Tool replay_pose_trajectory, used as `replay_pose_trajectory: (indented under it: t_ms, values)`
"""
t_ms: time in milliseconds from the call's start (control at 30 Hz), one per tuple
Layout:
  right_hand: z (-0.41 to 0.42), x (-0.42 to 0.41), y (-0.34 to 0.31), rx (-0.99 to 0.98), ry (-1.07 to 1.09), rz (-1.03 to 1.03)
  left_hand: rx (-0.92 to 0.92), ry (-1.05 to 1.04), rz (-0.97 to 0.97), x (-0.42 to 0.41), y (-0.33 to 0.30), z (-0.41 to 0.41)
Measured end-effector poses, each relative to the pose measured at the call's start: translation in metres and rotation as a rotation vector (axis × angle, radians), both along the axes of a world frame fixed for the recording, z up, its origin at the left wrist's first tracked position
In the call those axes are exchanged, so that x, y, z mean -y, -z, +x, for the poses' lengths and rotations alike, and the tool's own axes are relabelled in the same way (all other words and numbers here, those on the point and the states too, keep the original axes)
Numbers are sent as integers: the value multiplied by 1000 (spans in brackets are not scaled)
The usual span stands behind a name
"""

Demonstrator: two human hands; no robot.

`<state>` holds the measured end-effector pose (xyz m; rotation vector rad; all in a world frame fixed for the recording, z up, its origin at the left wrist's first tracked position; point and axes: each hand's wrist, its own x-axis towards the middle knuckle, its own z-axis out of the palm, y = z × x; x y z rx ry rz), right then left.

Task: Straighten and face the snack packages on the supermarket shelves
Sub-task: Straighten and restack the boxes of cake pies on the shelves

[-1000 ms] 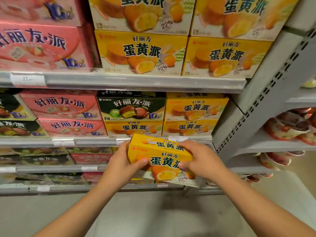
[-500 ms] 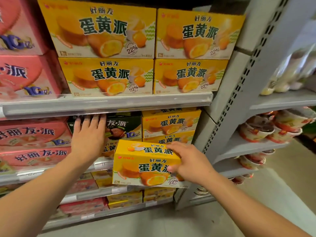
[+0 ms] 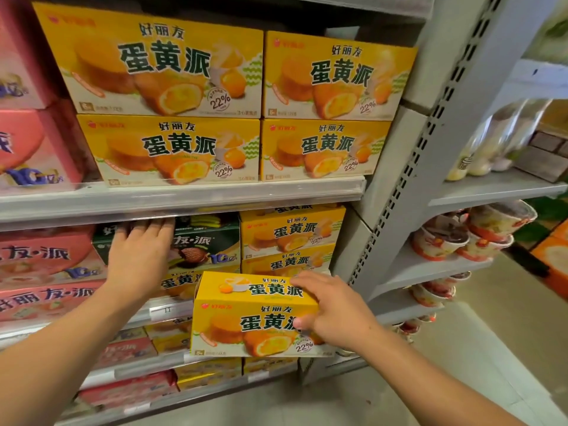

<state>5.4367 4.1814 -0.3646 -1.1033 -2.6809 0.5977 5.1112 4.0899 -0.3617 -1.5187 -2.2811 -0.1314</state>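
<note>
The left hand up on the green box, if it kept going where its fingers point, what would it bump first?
Probably the shelf edge above it. The left hand lies flat on the green box, fingertips almost at that edge, though depth is hard to judge here.

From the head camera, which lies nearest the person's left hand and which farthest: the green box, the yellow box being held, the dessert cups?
1. Green box: under the left hand, middle shelf.
2. Held yellow box: lower right, gripped by the right hand.
3. Dessert cups: far right, neighbouring shelf.
</note>
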Motion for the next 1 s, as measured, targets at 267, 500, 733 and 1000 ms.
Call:
replay_pose_trajectory:
  t_ms: [267, 500, 733, 1000]
  values:
    - [-10, 2, 5, 39, -29, -113, 66, -31, 62, 37, 4, 32]
    - [-38, 30, -13, 60, -192, -120, 175, 7, 99, 106, 23, 37]
    - [-66, 58, -53, -7, -226, -191, 329, 28, -39, 176, 78, 12]
    - [-147, 41, -62, -106, -87, 130, 314, -17, -168, 208, 114, -21]
